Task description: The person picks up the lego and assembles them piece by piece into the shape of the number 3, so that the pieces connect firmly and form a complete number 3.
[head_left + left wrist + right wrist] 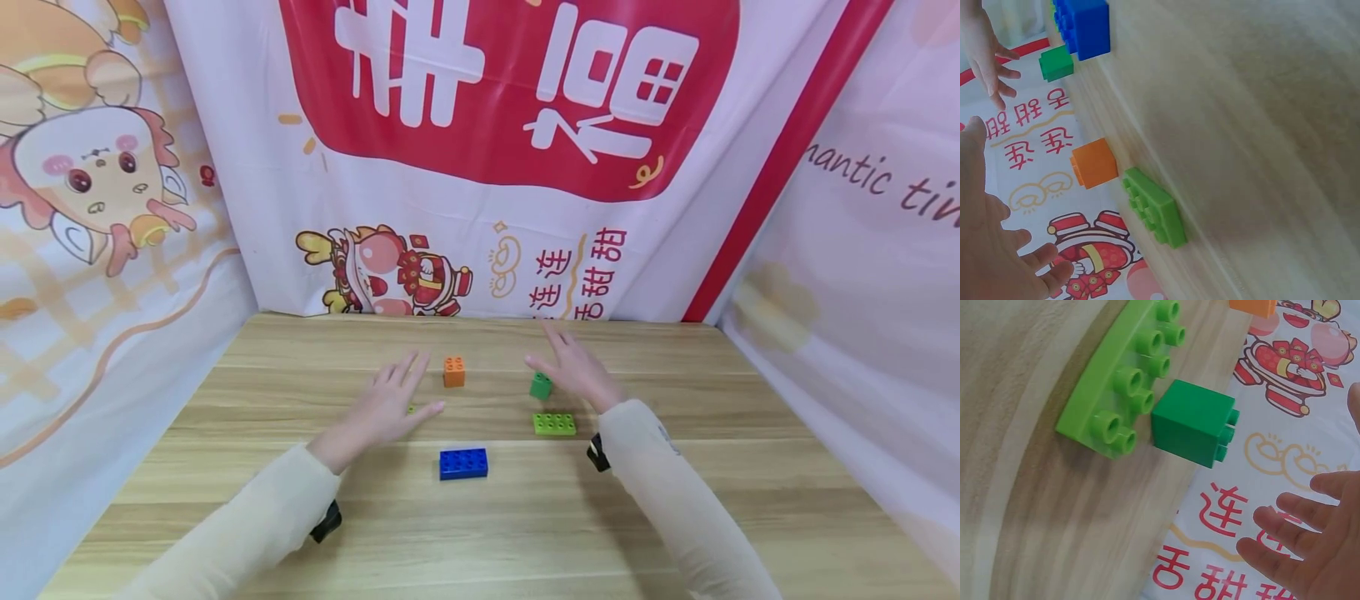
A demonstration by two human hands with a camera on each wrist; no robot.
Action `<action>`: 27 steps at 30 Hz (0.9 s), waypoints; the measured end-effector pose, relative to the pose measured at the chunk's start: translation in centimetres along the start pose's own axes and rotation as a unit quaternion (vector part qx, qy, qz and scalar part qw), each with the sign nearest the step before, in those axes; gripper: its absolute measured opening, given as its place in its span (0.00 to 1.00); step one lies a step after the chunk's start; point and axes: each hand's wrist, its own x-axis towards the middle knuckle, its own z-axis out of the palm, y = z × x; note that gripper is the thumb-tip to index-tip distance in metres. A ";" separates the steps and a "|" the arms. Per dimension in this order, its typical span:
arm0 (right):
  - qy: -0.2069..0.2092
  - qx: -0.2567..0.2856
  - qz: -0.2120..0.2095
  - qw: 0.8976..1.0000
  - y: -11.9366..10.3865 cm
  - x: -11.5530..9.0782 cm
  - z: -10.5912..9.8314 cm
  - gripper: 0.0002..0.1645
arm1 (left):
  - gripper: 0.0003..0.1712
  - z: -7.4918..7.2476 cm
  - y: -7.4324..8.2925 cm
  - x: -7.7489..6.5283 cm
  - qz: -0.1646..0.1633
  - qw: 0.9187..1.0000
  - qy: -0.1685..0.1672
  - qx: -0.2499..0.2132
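My left hand [382, 406] hovers over the table's left part with fingers spread, holding nothing. Under it lies a light green brick [1155, 209], mostly hidden by the hand in the head view. An orange brick [454, 372] stands just right of the left fingertips. My right hand [577, 367], fingers also extended and nothing in it, is above and beside a dark green brick [541, 386]. Nearer to me than that brick lies a second light green brick [554, 424], flat with its studs up. A blue brick [463, 463] lies in front, between the two forearms.
The bricks stand apart on a wood-grain table [510, 533]. A printed cloth [480, 250] hangs along the table's far edge, and more cloth [847, 292] closes off the sides. Dark wrist devices [326, 522] sit under both sleeves.
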 end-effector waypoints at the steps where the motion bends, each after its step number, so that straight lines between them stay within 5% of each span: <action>1: -0.002 0.003 0.005 1.000 0.2 0.0 0.1 0.51 | 0.49 0.1 0.0 -0.1 -0.001 1.000 -0.003 0.000; 14: -0.020 0.052 0.035 0.998 2.0 -0.3 1.9 0.58 | 0.49 1.9 0.0 -1.4 0.012 1.000 -0.012 -0.010; 27: -0.013 0.119 0.009 0.993 3.1 -0.2 3.0 0.51 | 0.46 3.1 0.4 -2.2 0.026 0.999 -0.029 -0.036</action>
